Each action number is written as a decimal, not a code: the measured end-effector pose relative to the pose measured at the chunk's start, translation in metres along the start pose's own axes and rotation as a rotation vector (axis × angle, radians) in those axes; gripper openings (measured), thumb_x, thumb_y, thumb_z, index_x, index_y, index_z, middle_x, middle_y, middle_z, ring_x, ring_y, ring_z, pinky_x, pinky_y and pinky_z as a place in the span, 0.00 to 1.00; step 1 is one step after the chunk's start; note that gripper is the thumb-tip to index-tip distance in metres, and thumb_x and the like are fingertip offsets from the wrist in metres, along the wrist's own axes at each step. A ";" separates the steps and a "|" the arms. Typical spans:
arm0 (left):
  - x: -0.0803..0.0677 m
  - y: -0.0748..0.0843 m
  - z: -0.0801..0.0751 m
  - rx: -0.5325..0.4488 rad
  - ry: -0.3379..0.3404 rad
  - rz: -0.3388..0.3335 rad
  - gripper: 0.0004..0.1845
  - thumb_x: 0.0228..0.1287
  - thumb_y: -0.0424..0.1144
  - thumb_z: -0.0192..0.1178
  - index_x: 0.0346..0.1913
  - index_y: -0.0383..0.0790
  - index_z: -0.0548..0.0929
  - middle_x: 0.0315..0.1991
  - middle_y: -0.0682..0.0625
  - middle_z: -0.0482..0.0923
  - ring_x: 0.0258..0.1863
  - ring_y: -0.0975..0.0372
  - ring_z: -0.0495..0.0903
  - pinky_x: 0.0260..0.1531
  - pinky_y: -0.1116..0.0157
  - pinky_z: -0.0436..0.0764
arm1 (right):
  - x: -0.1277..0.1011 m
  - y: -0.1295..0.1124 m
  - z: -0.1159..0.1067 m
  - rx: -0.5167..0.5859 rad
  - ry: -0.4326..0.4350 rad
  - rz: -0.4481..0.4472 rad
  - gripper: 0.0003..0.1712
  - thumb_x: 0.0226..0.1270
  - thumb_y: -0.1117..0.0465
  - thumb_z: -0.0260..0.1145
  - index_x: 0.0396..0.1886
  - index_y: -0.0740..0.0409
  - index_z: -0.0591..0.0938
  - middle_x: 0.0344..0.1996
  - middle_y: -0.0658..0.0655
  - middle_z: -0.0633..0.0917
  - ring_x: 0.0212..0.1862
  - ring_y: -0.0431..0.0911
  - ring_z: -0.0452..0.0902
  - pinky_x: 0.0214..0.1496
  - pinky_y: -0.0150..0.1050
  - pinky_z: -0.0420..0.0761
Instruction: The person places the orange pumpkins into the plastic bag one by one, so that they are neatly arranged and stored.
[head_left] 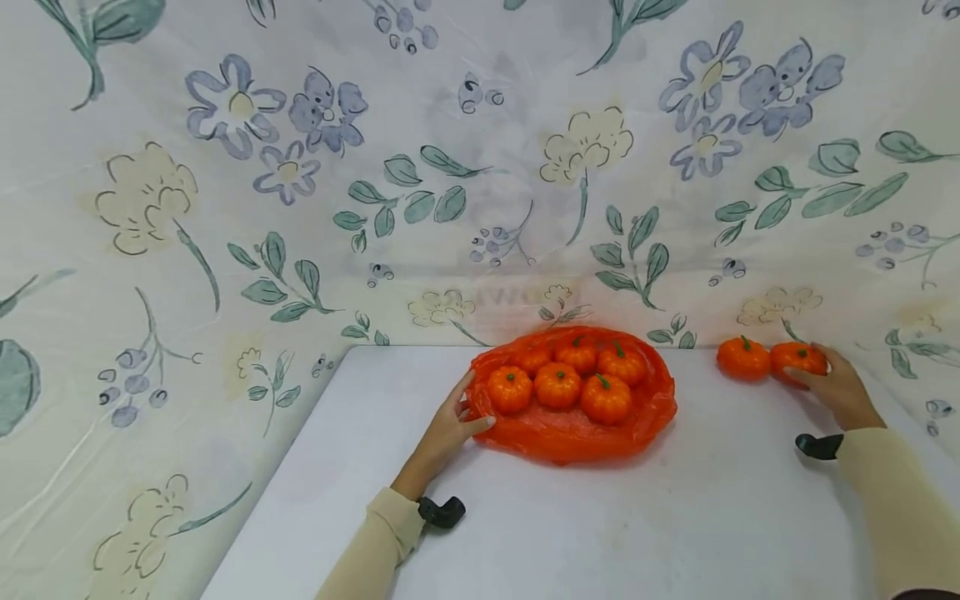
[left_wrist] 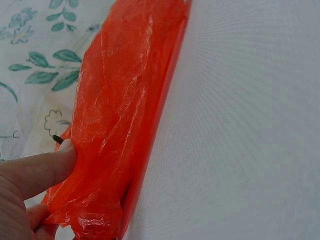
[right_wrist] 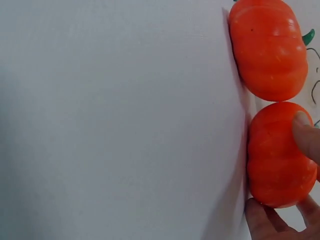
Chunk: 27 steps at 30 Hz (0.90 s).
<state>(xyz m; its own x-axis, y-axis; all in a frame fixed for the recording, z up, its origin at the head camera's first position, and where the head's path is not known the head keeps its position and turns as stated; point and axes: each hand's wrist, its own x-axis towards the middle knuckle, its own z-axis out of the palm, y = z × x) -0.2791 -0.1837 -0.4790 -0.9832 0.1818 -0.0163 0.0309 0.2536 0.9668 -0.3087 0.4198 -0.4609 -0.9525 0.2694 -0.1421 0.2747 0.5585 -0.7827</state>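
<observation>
A: What takes up most of the view?

B: A floral cloth backdrop (head_left: 300, 167) with blue and cream flowers, hung behind a white table (head_left: 600, 517). Faint lettering shows through the cloth just above the table's far edge, too washed out to read.

A: And on the table?

B: An orange plastic bag (head_left: 573, 429) spread open near the far edge, its long axis running left to right. Six small toy pumpkins lie in it (head_left: 558, 385), green stems up.

A: Any outside the bag?

B: Two, to its right, side by side and touching. The loose pumpkin (head_left: 742, 358) sits nearer the bag; the held pumpkin (head_left: 797, 360) is the outer one, and both stems point up.

A: The hands?

B: The left hand (head_left: 450, 425) is at the bag's left rim. The left wrist view shows the thumb pressed on the crinkled film with a finger curled under it, pinching the edge. The right hand (head_left: 836, 387) grips the held pumpkin, thumb on one side and fingers round the other.
</observation>
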 end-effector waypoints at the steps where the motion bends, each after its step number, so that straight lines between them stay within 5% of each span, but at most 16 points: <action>1: 0.000 -0.001 0.001 -0.006 0.003 -0.007 0.47 0.62 0.40 0.69 0.79 0.60 0.55 0.80 0.46 0.50 0.73 0.42 0.62 0.66 0.45 0.74 | -0.001 0.001 0.000 -0.004 0.004 -0.001 0.62 0.68 0.31 0.57 0.79 0.64 0.35 0.76 0.76 0.36 0.75 0.76 0.35 0.71 0.74 0.49; 16: -0.001 0.002 0.001 0.003 0.005 0.008 0.47 0.62 0.41 0.68 0.80 0.57 0.54 0.80 0.46 0.51 0.71 0.42 0.63 0.65 0.45 0.74 | -0.004 0.000 -0.004 -0.033 0.058 0.052 0.60 0.70 0.34 0.57 0.79 0.67 0.39 0.76 0.77 0.40 0.74 0.76 0.39 0.72 0.74 0.51; 27: 0.001 0.003 0.002 0.005 0.014 0.004 0.47 0.61 0.42 0.69 0.79 0.59 0.54 0.81 0.47 0.49 0.73 0.42 0.61 0.65 0.44 0.74 | -0.028 -0.034 -0.024 -0.026 0.109 -0.083 0.57 0.71 0.33 0.54 0.79 0.68 0.41 0.76 0.79 0.40 0.70 0.78 0.44 0.68 0.75 0.57</action>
<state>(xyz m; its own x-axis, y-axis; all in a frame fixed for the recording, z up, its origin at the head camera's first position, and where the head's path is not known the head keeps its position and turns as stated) -0.2793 -0.1812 -0.4764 -0.9856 0.1691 -0.0086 0.0358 0.2574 0.9656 -0.2883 0.4117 -0.4158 -0.9526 0.3042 -0.0096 0.2001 0.6024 -0.7727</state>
